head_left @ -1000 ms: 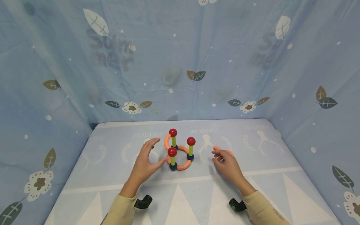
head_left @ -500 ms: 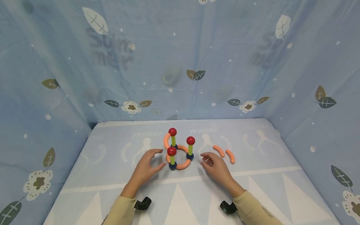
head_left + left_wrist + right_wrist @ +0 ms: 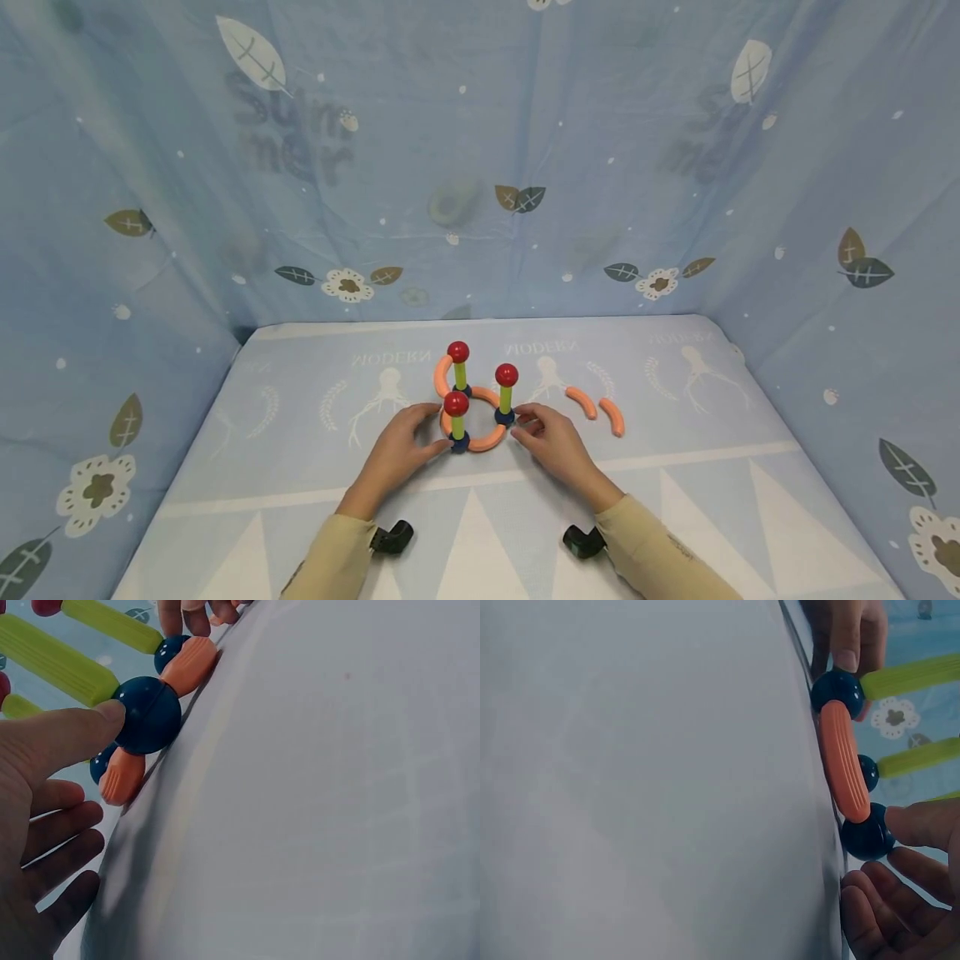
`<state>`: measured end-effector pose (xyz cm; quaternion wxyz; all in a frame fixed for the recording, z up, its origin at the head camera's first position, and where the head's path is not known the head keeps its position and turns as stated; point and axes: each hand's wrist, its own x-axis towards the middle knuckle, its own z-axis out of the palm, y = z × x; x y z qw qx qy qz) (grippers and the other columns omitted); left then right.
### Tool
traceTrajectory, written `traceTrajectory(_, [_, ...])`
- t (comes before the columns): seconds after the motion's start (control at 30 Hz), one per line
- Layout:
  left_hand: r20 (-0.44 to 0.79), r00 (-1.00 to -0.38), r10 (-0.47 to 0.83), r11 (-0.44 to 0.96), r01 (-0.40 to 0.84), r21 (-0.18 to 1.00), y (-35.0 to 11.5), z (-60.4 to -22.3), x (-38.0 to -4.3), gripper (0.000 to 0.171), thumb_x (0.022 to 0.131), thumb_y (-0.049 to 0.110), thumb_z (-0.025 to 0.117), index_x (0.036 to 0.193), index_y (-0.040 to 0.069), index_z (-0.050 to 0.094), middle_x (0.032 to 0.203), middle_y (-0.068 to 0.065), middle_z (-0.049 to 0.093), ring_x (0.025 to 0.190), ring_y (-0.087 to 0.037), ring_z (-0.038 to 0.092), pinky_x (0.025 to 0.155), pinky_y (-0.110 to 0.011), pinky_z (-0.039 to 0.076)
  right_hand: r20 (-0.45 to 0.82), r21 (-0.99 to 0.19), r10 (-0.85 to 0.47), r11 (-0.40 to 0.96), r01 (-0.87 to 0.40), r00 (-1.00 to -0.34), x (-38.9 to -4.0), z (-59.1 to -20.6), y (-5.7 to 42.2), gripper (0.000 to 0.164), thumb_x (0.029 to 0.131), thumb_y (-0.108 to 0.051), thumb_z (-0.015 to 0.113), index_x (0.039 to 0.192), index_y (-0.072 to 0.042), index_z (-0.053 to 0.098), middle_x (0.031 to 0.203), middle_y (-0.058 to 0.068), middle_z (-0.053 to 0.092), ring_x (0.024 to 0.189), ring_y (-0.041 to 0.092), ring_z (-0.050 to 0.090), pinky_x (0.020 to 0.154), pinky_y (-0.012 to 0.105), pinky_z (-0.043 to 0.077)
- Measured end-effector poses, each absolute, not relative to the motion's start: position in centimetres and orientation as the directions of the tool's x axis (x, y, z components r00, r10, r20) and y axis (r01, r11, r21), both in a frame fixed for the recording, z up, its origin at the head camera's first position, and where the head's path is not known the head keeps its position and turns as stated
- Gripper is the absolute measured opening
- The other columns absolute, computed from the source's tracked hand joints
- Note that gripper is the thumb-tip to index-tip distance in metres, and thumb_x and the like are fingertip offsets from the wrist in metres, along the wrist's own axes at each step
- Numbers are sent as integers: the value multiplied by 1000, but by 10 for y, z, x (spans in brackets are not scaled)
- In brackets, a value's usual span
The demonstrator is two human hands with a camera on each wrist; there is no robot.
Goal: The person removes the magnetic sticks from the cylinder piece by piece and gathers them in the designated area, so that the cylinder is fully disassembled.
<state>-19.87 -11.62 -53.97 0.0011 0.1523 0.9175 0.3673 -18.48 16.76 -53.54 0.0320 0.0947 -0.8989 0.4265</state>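
Observation:
A magnetic building toy stands on the table: orange curved sticks (image 3: 487, 439) and dark blue balls form a ring, with three yellow-green rods (image 3: 506, 398) upright, each topped by a red ball (image 3: 506, 375). Another orange curved stick (image 3: 442, 377) leans up by the rear rod. My left hand (image 3: 401, 450) is at the ring's left side, thumb tip against the near blue ball (image 3: 148, 716), other fingers spread loosely. On the right side, my right hand (image 3: 558, 442) has thumb and index fingertip right at the right blue ball (image 3: 868, 832), its remaining fingers loosely bent.
Two loose orange curved sticks (image 3: 597, 408) lie on the table right of my right hand. The patterned tablecloth (image 3: 697, 492) spreads around the toy. A blue printed curtain (image 3: 480, 150) encloses the back and sides.
My right hand has moved left from the loose orange sticks, uncovering them, to the ring's right blue ball. My left hand has shifted slightly right and down, up to the near blue ball.

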Motion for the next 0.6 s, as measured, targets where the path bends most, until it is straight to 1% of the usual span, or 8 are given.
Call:
traceTrajectory(0.1, [94, -951, 293, 677, 276, 682, -115, -539, -200, 63, 84, 35, 85, 137, 10, 63, 138, -7, 62, 133, -29, 53, 112, -48, 41, 117, -758, -129, 629, -172, -985, -189, -536, 164, 33, 92, -19, 78, 123, -16, 70, 104, -3, 70, 84, 7, 64, 74, 30, 54])
traceTrajectory(0.37, [91, -942, 324, 655, 293, 697, -116, -541, -203, 60, 85, 34, 84, 136, 9, 66, 140, -6, 62, 134, -30, 52, 113, -49, 40, 129, -740, -92, 653, -158, -987, -197, -538, 157, 30, 91, -21, 79, 119, -13, 70, 99, -1, 69, 83, 10, 63, 74, 32, 53])
traceTrajectory(0.6, [109, -951, 288, 663, 280, 695, -113, -548, -199, 60, 85, 37, 83, 136, 11, 66, 140, -6, 61, 133, -29, 53, 112, -48, 41, 124, -738, -80, 659, -146, -989, -203, -541, 157, 28, 91, -19, 78, 118, -13, 71, 98, -1, 70, 83, 11, 63, 70, 30, 52])
